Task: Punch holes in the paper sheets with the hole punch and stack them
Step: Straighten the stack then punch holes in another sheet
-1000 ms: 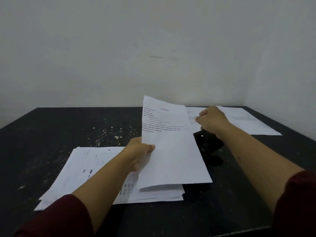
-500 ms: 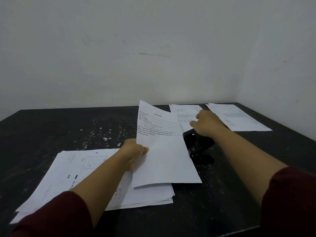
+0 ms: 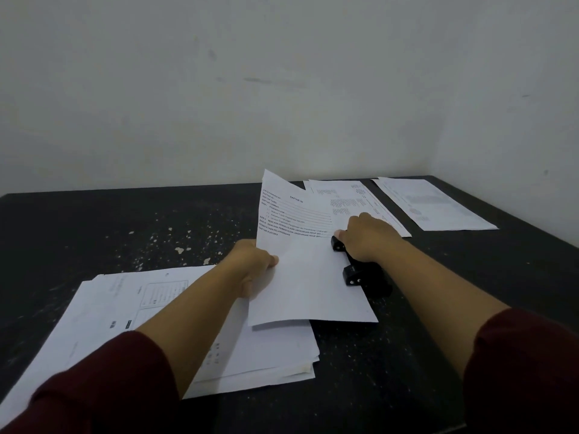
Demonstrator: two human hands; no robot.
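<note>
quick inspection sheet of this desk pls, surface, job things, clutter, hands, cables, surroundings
surface: black table, worn, with pale flecks and chips on the left part.
job's things: black hole punch; printed sheet raised at its far end, its right edge at the punch; loose pile of sheets near left; two lots of paper flat at the far right.
clutter: nothing seen.
grippers: left hand pinches the raised sheet's left edge; right hand rests on top of the punch, fingers curled over it.
cables: nothing seen.
surroundings: plain pale wall behind, with faint marks; second wall on the right forms a corner.
</note>
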